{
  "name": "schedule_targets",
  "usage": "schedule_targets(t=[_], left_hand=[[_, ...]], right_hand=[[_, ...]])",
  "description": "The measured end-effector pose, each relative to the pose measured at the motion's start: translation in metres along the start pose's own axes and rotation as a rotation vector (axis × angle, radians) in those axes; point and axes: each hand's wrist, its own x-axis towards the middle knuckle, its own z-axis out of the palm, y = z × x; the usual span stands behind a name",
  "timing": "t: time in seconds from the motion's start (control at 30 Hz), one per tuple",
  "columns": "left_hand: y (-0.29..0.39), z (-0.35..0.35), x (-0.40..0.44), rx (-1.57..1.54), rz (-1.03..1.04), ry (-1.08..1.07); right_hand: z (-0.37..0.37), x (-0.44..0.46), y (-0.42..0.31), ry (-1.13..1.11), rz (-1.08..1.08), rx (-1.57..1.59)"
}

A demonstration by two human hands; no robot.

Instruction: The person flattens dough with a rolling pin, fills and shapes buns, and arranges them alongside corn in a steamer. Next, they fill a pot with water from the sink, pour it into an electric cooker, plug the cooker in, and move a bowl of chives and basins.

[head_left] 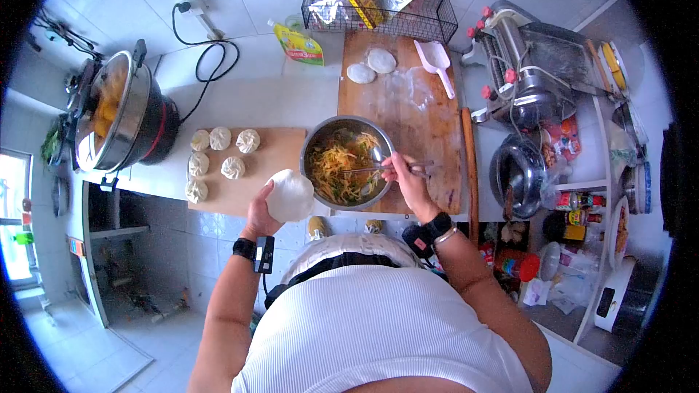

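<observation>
My left hand (pixel 259 212) holds a flat round dough wrapper (pixel 291 196) by its left edge, close to the near side of a steel bowl (pixel 309 182). The bowl contains a shredded filling (pixel 336 164) of yellow-orange strips with green bits. My right hand (pixel 402 178) is closed around thin chopsticks (pixel 362 169) at the bowl's right side, their tips down in the filling. A shiny spoon-like shape (pixel 376 154) shows inside the bowl, partly hidden. Several pleated buns (pixel 233 167) sit on a light board (pixel 280 147) to the left.
A wooden board (pixel 429 131) bears two dough rounds (pixel 381 60) and a white scoop (pixel 435 62). A rolling pin (pixel 468 167) lies along its right edge. Behind stand a wire basket (pixel 437 18) and a pouch (pixel 300 45). A steamer pot (pixel 138 116) is left, a dough-rolling machine (pixel 528 80) right.
</observation>
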Motion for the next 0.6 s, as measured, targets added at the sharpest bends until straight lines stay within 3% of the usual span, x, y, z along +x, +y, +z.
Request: schedule_targets(t=[0.1,0.2,0.23,0.4,0.6], left_hand=[[-0.005,-0.005,0.005,0.012,-0.008,0.006],[-0.003,-0.003,0.007,0.014,-0.025,0.0],[-0.002,-0.001,0.007,0.01,-0.032,0.002],[-0.006,0.002,0.008,-0.139,-0.068,-0.024],[-0.014,-0.007,0.012,-0.117,-0.052,0.025]], right_hand=[[0.011,0.009,0.004,0.055,0.12,0.166],[0.039,0.001,-0.006,-0.07,-0.103,-0.15],[0.038,0.005,-0.005,-0.12,-0.507,-0.5],[0.041,0.003,-0.022,-0.384,-0.611,-0.691],[0.048,-0.001,-0.009,-0.411,-0.698,-0.785]])
